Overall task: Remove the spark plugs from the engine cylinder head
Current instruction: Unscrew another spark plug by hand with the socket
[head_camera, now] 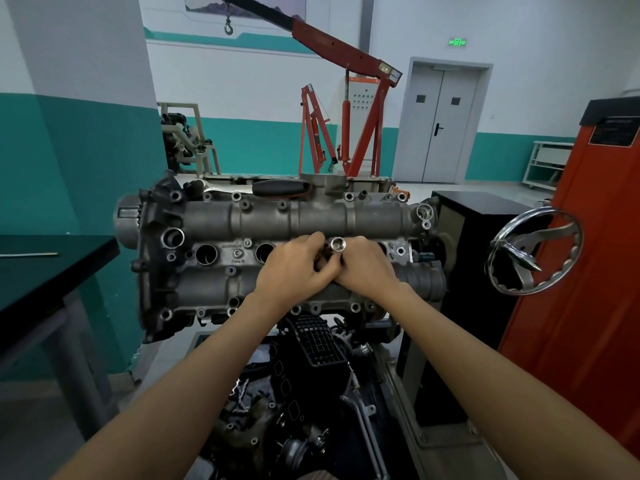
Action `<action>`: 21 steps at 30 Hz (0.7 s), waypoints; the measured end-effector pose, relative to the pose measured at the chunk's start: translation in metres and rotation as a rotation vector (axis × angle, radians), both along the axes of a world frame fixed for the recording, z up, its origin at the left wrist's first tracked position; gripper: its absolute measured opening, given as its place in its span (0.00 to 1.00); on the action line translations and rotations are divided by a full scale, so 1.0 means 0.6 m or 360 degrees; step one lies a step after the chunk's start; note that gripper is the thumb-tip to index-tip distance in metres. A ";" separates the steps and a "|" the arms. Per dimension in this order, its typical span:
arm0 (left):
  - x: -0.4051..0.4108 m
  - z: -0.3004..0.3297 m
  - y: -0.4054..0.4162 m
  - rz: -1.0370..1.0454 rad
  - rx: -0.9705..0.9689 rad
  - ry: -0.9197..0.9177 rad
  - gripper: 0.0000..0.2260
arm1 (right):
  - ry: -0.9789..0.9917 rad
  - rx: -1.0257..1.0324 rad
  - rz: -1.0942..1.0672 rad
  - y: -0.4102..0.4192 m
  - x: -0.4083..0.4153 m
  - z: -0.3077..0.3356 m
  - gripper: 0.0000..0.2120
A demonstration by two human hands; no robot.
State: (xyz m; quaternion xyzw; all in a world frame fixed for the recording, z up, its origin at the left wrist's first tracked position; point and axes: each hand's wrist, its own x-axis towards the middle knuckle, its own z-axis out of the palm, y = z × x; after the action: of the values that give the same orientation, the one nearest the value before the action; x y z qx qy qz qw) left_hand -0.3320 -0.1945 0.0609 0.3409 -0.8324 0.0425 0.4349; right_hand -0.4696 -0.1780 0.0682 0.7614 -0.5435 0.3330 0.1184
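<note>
Both hands, left hand [298, 268] and right hand [363, 268], grasp a socket [337, 244] mid cylinder head [207, 216]; stamped writing unreadable.

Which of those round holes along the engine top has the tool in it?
The third spark plug hole from the left, where both hands hold a silver socket. The two holes to its left gape dark, with nothing in them.

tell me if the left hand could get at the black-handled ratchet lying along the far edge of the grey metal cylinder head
Probably yes: the black-handled ratchet lies uncovered, but the left hand first has to release the silver socket it grips with the right hand.
</note>
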 end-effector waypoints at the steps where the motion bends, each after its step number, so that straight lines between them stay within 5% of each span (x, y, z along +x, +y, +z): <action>1: 0.000 -0.001 0.000 0.0012 -0.0008 -0.0036 0.23 | -0.0006 0.0012 -0.0003 0.000 0.000 0.000 0.18; 9: -0.006 -0.009 -0.010 0.0137 -0.0019 -0.0062 0.14 | -0.0013 0.0076 -0.0012 -0.001 0.000 0.000 0.13; 21: -0.003 -0.004 -0.006 0.0132 -0.0028 0.0008 0.18 | -0.0211 0.0053 -0.0026 -0.002 0.000 0.001 0.21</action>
State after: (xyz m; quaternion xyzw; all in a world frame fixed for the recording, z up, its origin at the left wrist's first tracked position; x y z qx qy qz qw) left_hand -0.3338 -0.1982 0.0583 0.3713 -0.8161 0.0672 0.4378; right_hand -0.4696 -0.1790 0.0689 0.7350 -0.5618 0.3727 0.0722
